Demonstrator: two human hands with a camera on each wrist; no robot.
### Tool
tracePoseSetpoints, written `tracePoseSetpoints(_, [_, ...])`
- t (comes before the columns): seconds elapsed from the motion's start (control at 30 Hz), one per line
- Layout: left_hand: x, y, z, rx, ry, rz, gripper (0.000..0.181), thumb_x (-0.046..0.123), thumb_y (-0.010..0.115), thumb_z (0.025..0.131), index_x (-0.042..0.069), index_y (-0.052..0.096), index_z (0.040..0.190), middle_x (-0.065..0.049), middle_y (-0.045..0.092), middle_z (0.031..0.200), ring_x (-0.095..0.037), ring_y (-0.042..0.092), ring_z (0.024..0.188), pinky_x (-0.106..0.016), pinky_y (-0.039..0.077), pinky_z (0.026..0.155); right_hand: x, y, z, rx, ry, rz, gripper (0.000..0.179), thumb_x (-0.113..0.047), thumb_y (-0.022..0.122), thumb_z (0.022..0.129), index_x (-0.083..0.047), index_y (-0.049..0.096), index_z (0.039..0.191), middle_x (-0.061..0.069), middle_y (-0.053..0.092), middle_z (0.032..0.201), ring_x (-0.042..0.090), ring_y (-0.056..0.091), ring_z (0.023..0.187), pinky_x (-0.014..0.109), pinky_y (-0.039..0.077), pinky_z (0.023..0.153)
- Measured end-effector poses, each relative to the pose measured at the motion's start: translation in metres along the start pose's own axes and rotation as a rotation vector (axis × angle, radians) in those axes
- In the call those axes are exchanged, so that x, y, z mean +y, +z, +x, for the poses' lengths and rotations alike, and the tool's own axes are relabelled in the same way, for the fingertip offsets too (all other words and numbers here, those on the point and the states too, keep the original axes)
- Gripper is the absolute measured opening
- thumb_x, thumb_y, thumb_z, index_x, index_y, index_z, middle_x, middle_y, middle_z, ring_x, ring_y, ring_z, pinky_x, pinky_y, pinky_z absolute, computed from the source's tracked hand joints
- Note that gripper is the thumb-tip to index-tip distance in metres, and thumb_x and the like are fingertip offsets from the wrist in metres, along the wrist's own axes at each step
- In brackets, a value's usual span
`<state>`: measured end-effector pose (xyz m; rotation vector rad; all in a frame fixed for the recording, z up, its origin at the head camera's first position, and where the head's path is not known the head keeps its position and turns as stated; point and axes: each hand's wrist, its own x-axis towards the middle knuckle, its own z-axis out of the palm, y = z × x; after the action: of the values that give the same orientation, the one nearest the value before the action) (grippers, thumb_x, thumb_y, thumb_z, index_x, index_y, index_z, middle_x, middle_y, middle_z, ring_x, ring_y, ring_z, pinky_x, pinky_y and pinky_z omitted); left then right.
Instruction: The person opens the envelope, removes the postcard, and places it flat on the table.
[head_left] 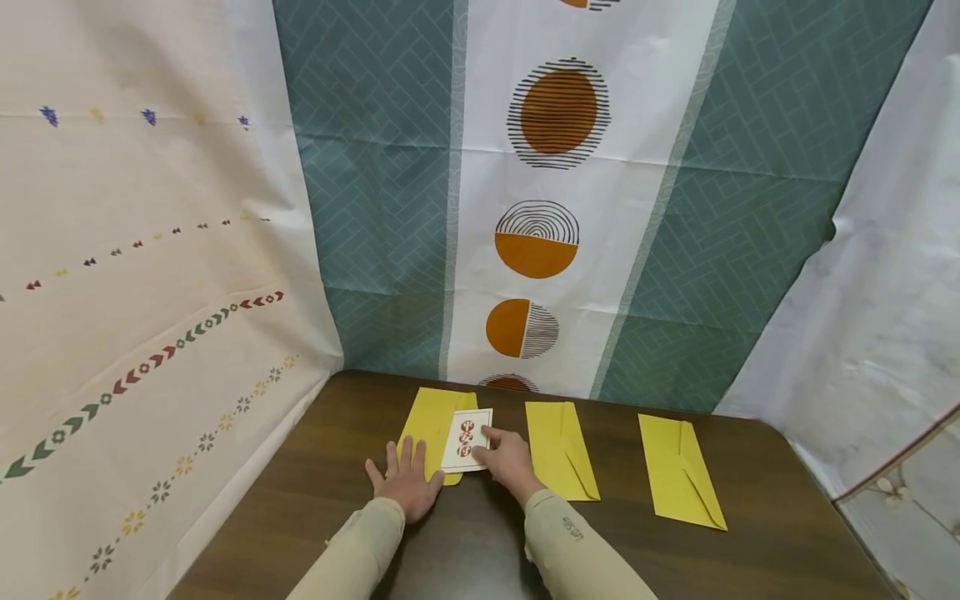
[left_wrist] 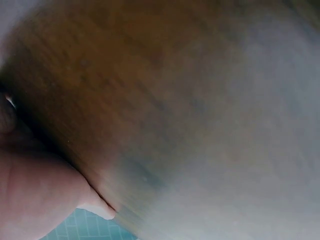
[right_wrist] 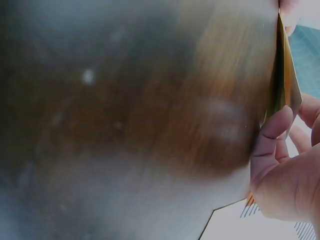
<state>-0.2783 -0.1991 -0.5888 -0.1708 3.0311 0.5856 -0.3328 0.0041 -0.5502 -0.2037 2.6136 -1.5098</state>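
r hand [head_left: 510,460] pinches white card [head_left: 454,450] w/ red print btwn thumb & fingers, over leftmost yellow env [head_left: 431,419]. l hand [head_left: 406,484], fingers spread, is at that env's near l edge; mid env [head_left: 553,442] & far-r env [head_left: 670,471] lie on dark table [head_left: 322,458].

1. I see dark lettering [head_left: 572,528] on the right sleeve [head_left: 577,556], too small for me to read.
2. Red marks [head_left: 467,438] on the white card [head_left: 453,457], toward the far edge of the worktop [head_left: 330,467], I cannot decipher.
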Motion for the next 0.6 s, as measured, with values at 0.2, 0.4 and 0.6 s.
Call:
tracePoseSetpoints(0.2, [0.0006,0.0021,-0.0013,0.002,0.002,-0.005,0.08,0.052,0.05,0.107,0.005,0.029,0.168,-0.022,0.016,0.179,-0.054,0.004,0.165,-0.085,-0.005,0.121,-0.0042,-0.0042,0.0009,0.023,-0.051,-0.055,0.051,-0.014,0.077,0.094,-0.006,0.068,0.144,0.013,0.077,0.114,0.019,0.061,0.088,0.027,0.05,0.067])
tracePoseSetpoints(0.4, [0.0019,-0.0011,-0.0017,0.006,0.006,-0.007,0.08,0.052,0.05,0.106,0.005,0.03,0.167,-0.022,0.017,0.178,-0.054,0.006,0.164,-0.084,-0.005,0.122,-0.0062,-0.0023,0.0017,0.031,-0.054,-0.096,0.049,-0.014,0.076,0.093,-0.007,0.07,0.142,0.014,0.075,0.133,0.022,0.062,0.1,0.029,0.05,0.077])
tracePoseSetpoints(0.6, [0.0017,-0.0018,-0.0014,0.006,0.005,-0.002,0.08,0.052,0.05,0.107,0.005,0.03,0.168,-0.022,0.017,0.179,-0.054,0.006,0.165,-0.084,-0.004,0.122,-0.0057,-0.0001,0.0021,0.031,-0.031,-0.117,0.048,-0.016,0.076,0.094,-0.008,0.071,0.141,0.015,0.072,0.14,0.024,0.063,0.107,0.032,0.052,0.082])
